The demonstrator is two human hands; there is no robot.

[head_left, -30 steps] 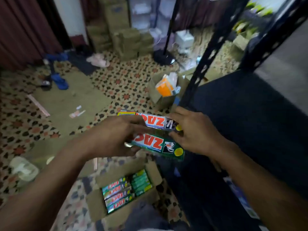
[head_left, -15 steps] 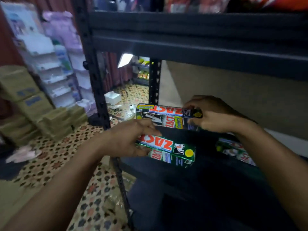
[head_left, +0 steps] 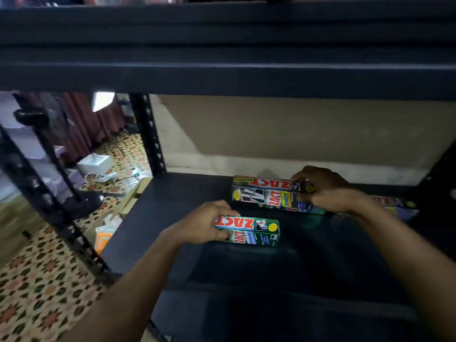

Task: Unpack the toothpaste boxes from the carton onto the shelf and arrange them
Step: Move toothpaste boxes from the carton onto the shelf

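The head camera looks down into a dark shelf (head_left: 172, 213), and both of the person's hands are over it. The left hand (head_left: 202, 227) is near the front of the shelf, and its fingers are curled round the left end of a green box (head_left: 256, 230) of toothpaste. That box lies flat and long, very low over the shelf, but it is hard to tell if it touches the board yet. The right hand (head_left: 325, 191) is near the back of the shelf, and its fingers and thumb pinch the right end of a grey box (head_left: 264, 195). That box looks set down on its long side, close to the back edge of the shelf. A third box (head_left: 399, 206) lies at the right end of the shelf, partly hidden behind the right arm. The carton is not in this view. Off the left side of the shelf, down on the floor, there is an orange pack (head_left: 103, 236). The step now seems to be putting the two boxes down in a neat row. To do it well, the person should slide the grey box until its end meets the third box. Then the green box should go flat just in front of it, with the long sides lined up with the edge of the shelf. Each hand should let go only when its box rests flat on the shelf.
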